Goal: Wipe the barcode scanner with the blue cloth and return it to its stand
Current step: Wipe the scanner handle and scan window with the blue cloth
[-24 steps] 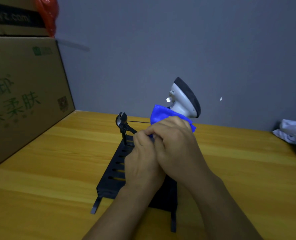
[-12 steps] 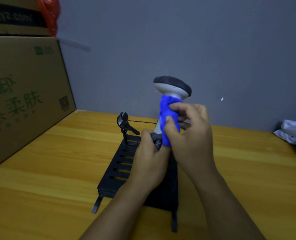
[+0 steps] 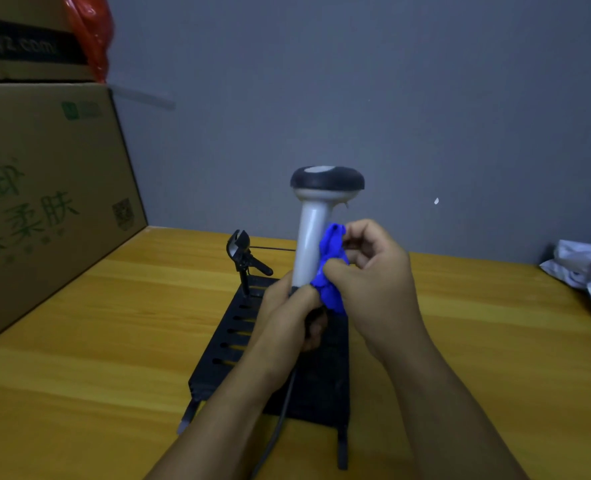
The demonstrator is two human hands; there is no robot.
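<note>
Since half a second ago the blue cloth point(image 3: 332, 268) has slid from high on the neck down the right side of the handle, and we now see the barcode scanner point(image 3: 316, 223) bare and grey along most of its shaft. Our left hand point(image 3: 287, 317) is clenched round the base of the handle, holding the scanner upright above the black stand point(image 3: 276, 358); our right hand point(image 3: 373, 282) pinches the bunched cloth against the shaft. The stand's clip arm point(image 3: 242, 254) rises just left of the scanner, apart from it. A cable point(image 3: 276, 424) trails down between our forearms. The scanner's dark head faces up, pale panel on top. The cardboard box point(image 3: 44, 202) walls off the left — crumpled white wrapping point(image 3: 585, 271) lies far right, with bare yellow table point(image 3: 114, 323) on both sides.
</note>
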